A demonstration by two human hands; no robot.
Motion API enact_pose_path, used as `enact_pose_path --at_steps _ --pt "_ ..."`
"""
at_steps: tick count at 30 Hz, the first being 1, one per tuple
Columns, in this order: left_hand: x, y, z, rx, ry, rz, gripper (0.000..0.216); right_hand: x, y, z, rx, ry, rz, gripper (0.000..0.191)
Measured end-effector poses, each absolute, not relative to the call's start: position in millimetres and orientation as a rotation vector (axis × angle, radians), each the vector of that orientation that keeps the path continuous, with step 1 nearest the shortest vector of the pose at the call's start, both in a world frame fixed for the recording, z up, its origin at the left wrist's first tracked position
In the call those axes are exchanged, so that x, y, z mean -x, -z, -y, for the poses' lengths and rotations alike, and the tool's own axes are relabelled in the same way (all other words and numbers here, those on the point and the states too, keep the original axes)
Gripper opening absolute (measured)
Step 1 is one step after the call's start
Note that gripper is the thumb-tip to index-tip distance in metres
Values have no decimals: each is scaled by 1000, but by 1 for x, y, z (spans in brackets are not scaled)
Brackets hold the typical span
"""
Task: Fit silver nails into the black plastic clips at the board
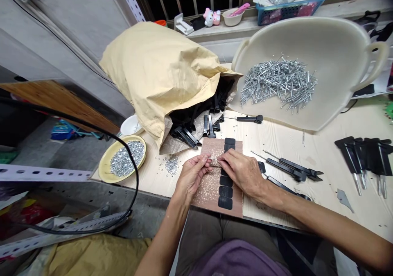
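A thin metal pin (213, 159) spans the small gap between my two hands, over a brown board (207, 196). My left hand (194, 173) pinches its left end between thumb and fingertips. The fingers of my right hand (242, 171) are closed at its other end, their tips partly hidden. Several black rounded pads (225, 202) lie in a column on the board, some covered by my right hand. Right of that hand lie black plastic handles with thin metal shafts (287, 167). A small heap of tiny metal pieces (172, 164) is left of my left hand.
A yellow dish (102, 167) of tiny metal pieces stands at the table's left edge. Behind the board, a paper sack (159, 67) spills black plastic parts (187, 136). A white basin (334, 71) holds metal pins. Black-bladed pieces (365, 155) lie far right.
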State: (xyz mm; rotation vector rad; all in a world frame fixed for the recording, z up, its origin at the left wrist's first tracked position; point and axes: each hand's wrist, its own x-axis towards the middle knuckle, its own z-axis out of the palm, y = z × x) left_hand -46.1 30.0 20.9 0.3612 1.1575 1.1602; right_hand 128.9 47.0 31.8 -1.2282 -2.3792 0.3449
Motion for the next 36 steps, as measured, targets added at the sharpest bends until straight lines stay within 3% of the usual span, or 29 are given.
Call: enact_pose_path --at_steps 17,23,31,36 --pt "37 -18 -28 -405 -1228 -1166 35 -126 -24 -48 1332 -359 2356 21" --pt "36 -19 -29 -433 -1239 -1169 35 -129 -23 -47 1328 -388 2377 30" --pt "34 -14 -28 -615 -1273 -1284 29 -128 -20 -56 1307 -967 2157 27" --pt "33 -12 -31 -627 -1314 -1303 23 -127 -19 -57 1182 -966 2107 20"
